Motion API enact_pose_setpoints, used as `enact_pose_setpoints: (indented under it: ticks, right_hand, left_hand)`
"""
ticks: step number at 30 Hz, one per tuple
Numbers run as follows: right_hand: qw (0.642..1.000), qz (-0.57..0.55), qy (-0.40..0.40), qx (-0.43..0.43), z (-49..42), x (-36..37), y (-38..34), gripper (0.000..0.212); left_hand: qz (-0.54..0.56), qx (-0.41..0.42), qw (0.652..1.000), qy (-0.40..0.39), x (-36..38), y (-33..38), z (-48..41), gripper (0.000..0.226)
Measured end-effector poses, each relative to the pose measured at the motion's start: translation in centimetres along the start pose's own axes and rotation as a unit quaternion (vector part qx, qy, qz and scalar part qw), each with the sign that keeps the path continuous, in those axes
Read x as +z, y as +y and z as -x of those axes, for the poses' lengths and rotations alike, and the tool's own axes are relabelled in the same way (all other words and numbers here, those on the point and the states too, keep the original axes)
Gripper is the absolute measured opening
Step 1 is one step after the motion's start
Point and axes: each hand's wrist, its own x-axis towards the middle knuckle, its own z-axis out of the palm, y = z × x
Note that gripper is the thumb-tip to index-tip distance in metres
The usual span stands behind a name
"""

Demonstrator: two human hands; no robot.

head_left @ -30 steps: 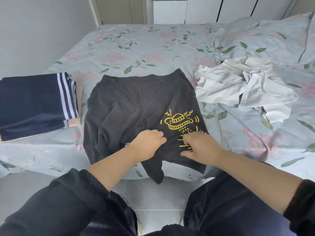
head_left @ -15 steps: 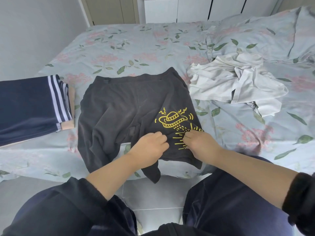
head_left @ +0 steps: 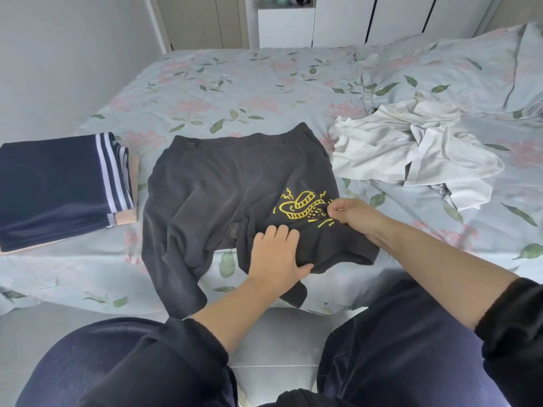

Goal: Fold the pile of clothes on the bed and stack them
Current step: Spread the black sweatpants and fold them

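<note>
Dark grey shorts (head_left: pixel 223 186) with a yellow print (head_left: pixel 299 205) lie spread near the front edge of the bed, one leg hanging over the edge. My left hand (head_left: pixel 276 257) grips the hem of the right leg, fingers curled on top and thumb at the fabric's edge. My right hand (head_left: pixel 352 215) pinches the cloth just right of the print, bunching it a little. A folded navy stack (head_left: pixel 53 186) with white stripes sits on the bed at the left. A crumpled white garment (head_left: pixel 411 154) lies unfolded at the right.
The floral bedsheet (head_left: pixel 235 92) stretches back to white cupboards (head_left: pixel 338 22). A pillow in the same print (head_left: pixel 470 63) lies at the far right. A grey wall (head_left: pixel 58 54) borders the left side. My knees in dark trousers (head_left: pixel 396 348) are against the bed's front edge.
My right hand has moved up and right beside the print and now pinches the cloth. My left hand has slid down to the hem. The shorts' right leg is more bunched.
</note>
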Motion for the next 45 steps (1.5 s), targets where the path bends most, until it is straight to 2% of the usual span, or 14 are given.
enact_pose_setpoints:
  ticks: [8, 11, 13, 16, 18, 19, 23, 27, 30, 33, 35, 38, 41, 45]
  right_hand:
    - [0.997, -0.023, 0.080, 0.001, -1.1, -0.7, -0.3, 0.022]
    - [0.993, -0.084, 0.080, 0.008, -1.3, -1.5, 0.0, 0.017]
    - [0.996, -0.027, 0.081, -0.038, -1.2, -2.6, 0.0, 0.019]
    - [0.961, 0.256, -0.011, -0.109, -0.3, -5.1, -0.3, 0.021]
    - [0.919, 0.371, -0.117, -0.064, 0.1, -6.2, -0.1, 0.022]
    - [0.915, 0.380, -0.128, -0.038, 0.1, -6.6, 0.1, 0.023]
    - [0.921, 0.366, 0.127, -0.036, -1.9, -6.7, 2.0, 0.028]
    - [0.925, 0.331, 0.151, 0.111, -3.4, -4.5, 3.8, 0.054]
    - [0.956, 0.228, 0.140, 0.117, -4.9, -3.5, 3.5, 0.044]
    - [0.952, 0.209, 0.200, 0.103, -5.6, -4.8, 3.4, 0.027]
    - [0.929, 0.277, 0.220, 0.105, -5.7, -6.5, 3.9, 0.025]
    - [0.906, 0.379, 0.132, 0.135, -6.3, -7.3, 4.0, 0.029]
    - [0.912, 0.363, 0.187, 0.047, -7.9, -6.8, 2.9, 0.044]
    - [0.913, 0.341, 0.204, -0.090, -10.6, -4.7, 1.3, 0.046]
  left_hand:
    - [0.073, -0.043, 0.996, 0.023, 0.9, 3.7, -0.2, 0.042]
    - [0.182, -0.051, 0.979, 0.077, 0.8, 4.1, -0.7, 0.023]
    - [0.273, -0.015, 0.959, 0.072, 0.1, 3.7, -1.1, 0.011]
    - [0.477, -0.008, 0.866, -0.151, -2.6, 2.7, -2.4, 0.014]
    - [0.537, 0.024, 0.764, -0.358, -4.6, 2.1, -3.6, 0.031]
    - [0.529, 0.046, 0.745, -0.403, -5.1, 1.9, -4.0, 0.037]
    - [0.455, -0.040, 0.854, -0.248, -4.3, 1.2, -5.4, 0.034]
    - [0.332, -0.043, 0.929, -0.157, -1.7, 0.0, -5.6, 0.034]
    - [0.291, -0.049, 0.944, -0.145, -0.3, -1.2, -5.6, 0.036]
    - [0.238, -0.066, 0.963, -0.107, 0.3, -3.2, -6.4, 0.036]
    - [0.160, -0.091, 0.976, -0.116, 0.8, -5.1, -7.3, 0.040]
    - [0.051, -0.131, 0.971, -0.196, 1.9, -7.7, -8.7, 0.050]
    - [0.036, -0.158, 0.950, -0.268, 3.4, -9.8, -9.9, 0.058]
    - [0.016, -0.134, 0.955, -0.265, 5.4, -11.3, -11.0, 0.063]
